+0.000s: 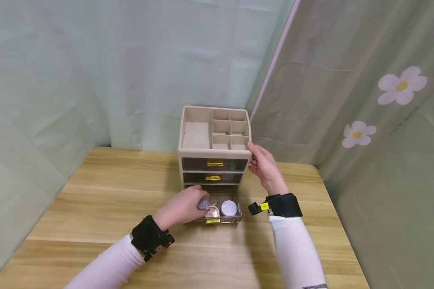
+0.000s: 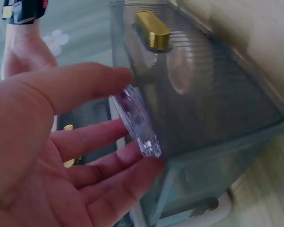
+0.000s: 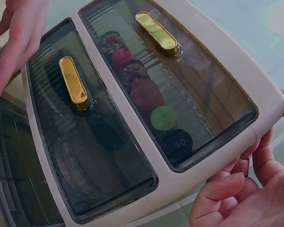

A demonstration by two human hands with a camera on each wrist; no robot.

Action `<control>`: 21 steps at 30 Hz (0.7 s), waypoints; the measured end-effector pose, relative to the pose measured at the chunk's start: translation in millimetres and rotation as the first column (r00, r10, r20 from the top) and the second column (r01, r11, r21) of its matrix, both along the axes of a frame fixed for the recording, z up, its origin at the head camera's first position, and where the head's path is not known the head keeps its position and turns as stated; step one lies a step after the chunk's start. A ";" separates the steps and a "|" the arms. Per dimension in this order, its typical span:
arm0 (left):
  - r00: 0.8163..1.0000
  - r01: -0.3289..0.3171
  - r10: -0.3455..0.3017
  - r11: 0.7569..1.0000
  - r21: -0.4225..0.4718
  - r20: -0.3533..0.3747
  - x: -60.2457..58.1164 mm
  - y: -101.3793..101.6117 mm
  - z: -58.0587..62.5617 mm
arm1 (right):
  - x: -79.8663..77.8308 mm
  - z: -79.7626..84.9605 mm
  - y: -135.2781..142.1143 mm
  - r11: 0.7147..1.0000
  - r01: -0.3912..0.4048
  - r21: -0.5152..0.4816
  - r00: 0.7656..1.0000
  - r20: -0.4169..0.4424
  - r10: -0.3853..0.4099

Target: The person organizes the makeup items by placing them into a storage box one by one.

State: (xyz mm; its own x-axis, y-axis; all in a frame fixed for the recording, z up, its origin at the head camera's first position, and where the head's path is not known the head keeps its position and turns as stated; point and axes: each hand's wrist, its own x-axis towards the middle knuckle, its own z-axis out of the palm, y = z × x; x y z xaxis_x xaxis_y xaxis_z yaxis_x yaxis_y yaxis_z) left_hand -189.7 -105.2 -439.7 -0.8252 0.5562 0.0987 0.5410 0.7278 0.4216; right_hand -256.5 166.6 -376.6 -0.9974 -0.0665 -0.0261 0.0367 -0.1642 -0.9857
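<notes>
A beige cosmetics organizer (image 1: 217, 151) stands on the table, its clear bottom drawer (image 1: 235, 218) pulled out. My left hand (image 1: 183, 205) is over the drawer's left part, pinching a small clear-cased compact (image 2: 138, 122) between thumb and fingers. In the left wrist view the compact is tilted on edge, right by the drawer front. Beneath that hand lies a round pan with a pale rim (image 1: 212, 211), partly covered. To its right sits a round jar with a pale lilac lid (image 1: 229, 208). My right hand (image 1: 265, 166) rests with its fingertips against the organizer's right side, near the top edge.
Two upper drawers with gold handles (image 1: 215, 163) are closed; small coloured items, including a green round one (image 3: 163, 118), show through the top one. The organizer's top tray (image 1: 197, 134) has several compartments. Curtains (image 1: 188, 52) hang behind the wooden table (image 1: 130, 192).
</notes>
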 end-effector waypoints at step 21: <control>0.937 -0.151 0.051 0.951 -0.270 -0.345 -13.8 13.7 -28.4 | 1.5 -1.7 -5.2 0.999 0.044 -0.009 0.999 -0.013 -0.044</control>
State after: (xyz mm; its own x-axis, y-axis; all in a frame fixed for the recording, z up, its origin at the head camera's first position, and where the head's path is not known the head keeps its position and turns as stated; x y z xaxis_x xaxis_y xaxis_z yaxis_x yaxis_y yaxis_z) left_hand -203.5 -91.5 -468.0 -0.8262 0.5171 0.2236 0.5297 0.8482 -0.0044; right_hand -254.9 161.4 -378.3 -0.9997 -0.0226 -0.0123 0.0161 -0.1736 -0.9847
